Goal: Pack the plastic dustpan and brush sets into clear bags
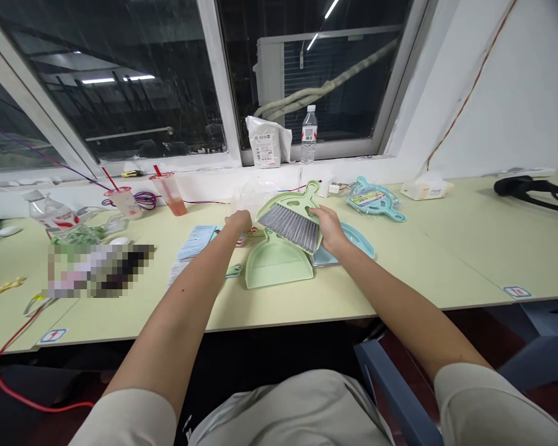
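My right hand [328, 224] grips a light green hand brush [294, 227] by its right side, grey bristles facing me. A light green pan-like edge shows behind it; I cannot tell whether that is a separate dustpan. Below the brush lies a green dustpan [279, 263] on the table, its wide mouth toward me. A blue dustpan [356, 241] sits partly behind my right wrist. My left hand [239, 220] is closed to the left of the brush, near clear plastic wrapping [255, 195]. What its fingers hold, if anything, is hidden. Blue bristles [195, 241] lie beside my left forearm.
A wrapped blue brush and dustpan set [373, 199] lies at the back right, beside a tissue pack [426, 186]. Two drink cups [172, 193] and a large bottle [53, 214] stand at left. A water bottle [309, 136] and white packet [266, 144] occupy the sill.
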### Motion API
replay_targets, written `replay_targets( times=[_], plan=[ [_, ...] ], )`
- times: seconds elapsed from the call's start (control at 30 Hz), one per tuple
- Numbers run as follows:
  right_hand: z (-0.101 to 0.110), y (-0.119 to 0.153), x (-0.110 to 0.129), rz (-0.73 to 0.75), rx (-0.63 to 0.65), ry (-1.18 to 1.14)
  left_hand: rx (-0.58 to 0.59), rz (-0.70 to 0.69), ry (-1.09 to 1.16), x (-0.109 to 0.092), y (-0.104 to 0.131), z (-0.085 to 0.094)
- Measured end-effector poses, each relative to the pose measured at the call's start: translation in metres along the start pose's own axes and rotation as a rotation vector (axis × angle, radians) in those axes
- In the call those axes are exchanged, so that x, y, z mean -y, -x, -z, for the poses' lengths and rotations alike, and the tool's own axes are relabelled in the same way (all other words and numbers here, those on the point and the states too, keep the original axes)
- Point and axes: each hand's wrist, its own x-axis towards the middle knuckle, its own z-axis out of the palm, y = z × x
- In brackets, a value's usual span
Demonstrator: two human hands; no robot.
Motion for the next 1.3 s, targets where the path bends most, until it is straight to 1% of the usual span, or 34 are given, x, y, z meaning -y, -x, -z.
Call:
replay_targets(
  times=[0.23,0.37,0.47,0.6,0.63,0.67,0.7,0.73,0.77,0.83,0.93,1.0,1.07,1.13,1.2,1.3],
  plan=[
    [0.003,-0.003,-0.005,-0.025,0.012,-0.006,-0.036,0.081,0.031,-0.004,-0.001,0.010],
    [0.005,-0.005,-0.008,-0.023,0.005,0.045,-0.149,0.069,0.106,-0.002,0.012,0.018],
    [0.006,-0.006,-0.008,-0.018,0.003,0.075,-0.314,0.028,0.190,0.003,0.033,0.030],
    [0.007,-0.007,-0.006,0.003,0.003,0.082,-0.652,-0.029,0.353,0.012,0.070,0.059],
    [0.007,-0.007,-0.006,0.006,0.002,0.083,-0.730,-0.068,0.407,0.014,0.079,0.067],
    [0.007,-0.006,-0.006,0.008,0.000,0.084,-0.778,-0.132,0.466,0.016,0.087,0.075],
    [0.006,-0.006,-0.006,0.007,-0.003,0.086,-0.804,-0.202,0.532,0.018,0.095,0.081],
    [0.006,-0.006,-0.006,0.003,-0.004,0.087,-0.801,-0.269,0.600,0.019,0.102,0.086],
    [0.006,-0.006,-0.005,-0.002,-0.004,0.088,-0.766,-0.324,0.659,0.019,0.107,0.089],
    [0.005,-0.005,-0.005,-0.027,-0.002,0.092,-0.645,-0.395,0.724,0.014,0.115,0.089],
    [0.004,-0.004,-0.004,-0.074,0.008,0.061,-0.461,-0.446,0.670,0.000,0.120,0.074],
    [0.003,-0.004,-0.003,-0.088,0.020,0.031,-0.399,-0.467,0.592,-0.012,0.119,0.060],
    [0.002,-0.003,-0.001,-0.101,0.041,0.019,-0.376,-0.450,0.510,-0.021,0.117,0.047],
    [0.000,-0.001,-0.001,-0.113,0.060,0.026,-0.374,-0.393,0.429,-0.027,0.117,0.038],
    [-0.001,0.001,0.000,-0.117,0.081,0.037,-0.382,-0.316,0.353,-0.030,0.118,0.033],
    [-0.004,0.005,0.000,-0.133,0.098,0.037,-0.405,-0.207,0.256,-0.032,0.125,0.030]
  ],
)
